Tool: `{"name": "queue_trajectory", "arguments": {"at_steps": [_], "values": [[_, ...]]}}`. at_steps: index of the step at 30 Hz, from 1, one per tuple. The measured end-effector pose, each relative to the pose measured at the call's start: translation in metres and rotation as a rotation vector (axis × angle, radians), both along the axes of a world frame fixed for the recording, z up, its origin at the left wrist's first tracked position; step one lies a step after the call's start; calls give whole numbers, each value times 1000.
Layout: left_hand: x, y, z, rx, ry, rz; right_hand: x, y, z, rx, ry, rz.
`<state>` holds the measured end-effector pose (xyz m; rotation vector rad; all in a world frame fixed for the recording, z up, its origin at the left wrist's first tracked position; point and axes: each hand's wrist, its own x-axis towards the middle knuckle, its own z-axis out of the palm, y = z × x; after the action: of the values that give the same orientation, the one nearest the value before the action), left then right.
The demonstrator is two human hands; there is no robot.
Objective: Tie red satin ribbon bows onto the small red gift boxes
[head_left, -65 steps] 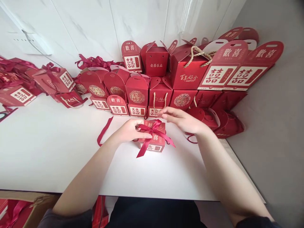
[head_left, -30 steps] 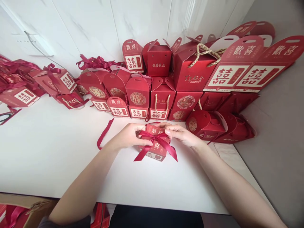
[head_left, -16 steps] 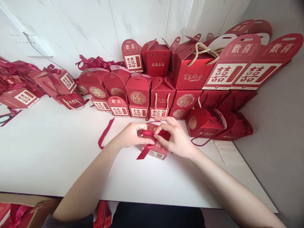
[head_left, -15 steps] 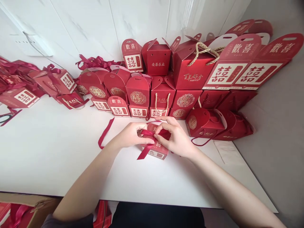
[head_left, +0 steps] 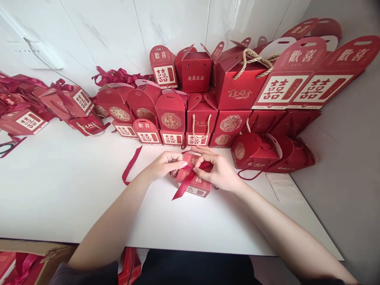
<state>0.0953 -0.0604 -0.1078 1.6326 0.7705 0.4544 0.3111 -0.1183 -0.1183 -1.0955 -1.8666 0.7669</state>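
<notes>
A small red gift box (head_left: 199, 189) with white printed panels lies on the white table in front of me. Dark red ribbon (head_left: 183, 187) crosses its top, one end hanging down toward me. My left hand (head_left: 166, 164) is at the box's left side, thumb and fingers pinched on the ribbon. From the right, my right hand (head_left: 216, 168) pinches the ribbon near the middle of the box top, its outer fingers raised. The hands partly cover the box and the knot area.
Stacked red gift boxes (head_left: 231, 122) line the wall behind. A loose ribbon strip (head_left: 132, 165) lies left of my hands. Ribbon-tied boxes (head_left: 63, 99) and scissors (head_left: 6, 148) are at the far left. A cardboard carton (head_left: 56, 253) stands below the table's front edge.
My left thumb has shifted up and left, uncovering more of the ribbon and box top. The right hand stays pinched at the middle. The view has moved slightly.
</notes>
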Motion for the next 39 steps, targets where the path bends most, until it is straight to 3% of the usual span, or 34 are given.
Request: {"name": "queue_trajectory", "arguments": {"at_steps": [2, 5, 8, 12, 14, 16, 18, 20, 24, 28, 34, 39], "values": [[1, -1, 2, 7, 9, 12, 4, 0, 2, -26, 41, 40], [5, -6, 9, 65, 28, 69, 15, 0, 5, -183, 182, 118], [4, -13, 20, 190, 41, 166, 24, 0, 4, -328, 276, 98], [-14, -16, 34, 364, 309, 322, 30, -1, 4, -313, 294, 183], [-26, -15, 38, 277, 525, 263, 30, -2, 5, -282, 314, 239], [-33, -14, 40, 87, 631, 72, 30, -2, 6, -279, 329, 258], [-31, -14, 39, -72, 628, -111, 30, -1, 5, -301, 335, 265], [-23, -13, 36, -161, 577, -179, 29, 0, 2, -318, 338, 268], [-11, -10, 31, -169, 433, -82, 30, 0, -3, -358, 419, 203], [-15, -2, 26, -106, 389, -10, 33, 2, -7, -423, 592, 129], [-22, 5, 13, -112, 386, -50, 35, 6, -14, -463, 626, 128], [-25, 4, 15, -102, 360, -102, 37, 10, -20, -459, 564, 139]]}}
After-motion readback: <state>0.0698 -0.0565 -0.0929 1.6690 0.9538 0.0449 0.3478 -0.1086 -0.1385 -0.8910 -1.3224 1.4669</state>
